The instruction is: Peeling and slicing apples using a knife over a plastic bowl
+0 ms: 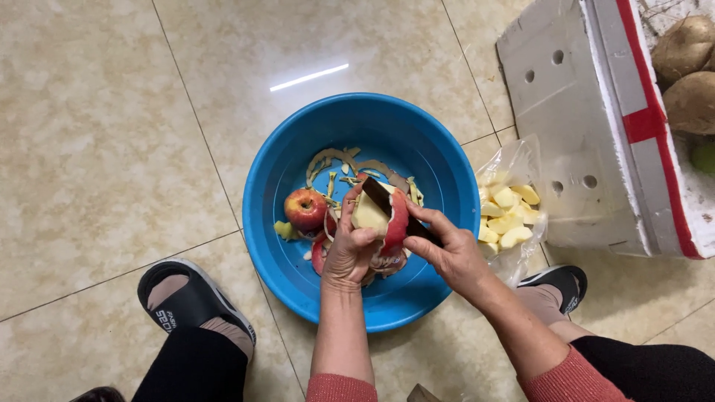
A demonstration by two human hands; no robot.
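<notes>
Left hand holds apple; right hand apparently knife.

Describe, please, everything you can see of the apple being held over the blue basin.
The apple is partly peeled: pale cream flesh shows on its upper left side, and red skin remains along the right and lower side. The left hand cradles it from below, thumb on the bare flesh. The right hand presses a dark knife against its top. A loose red strip of peel hangs beneath. It is held above the blue basin, not resting in it.
</notes>
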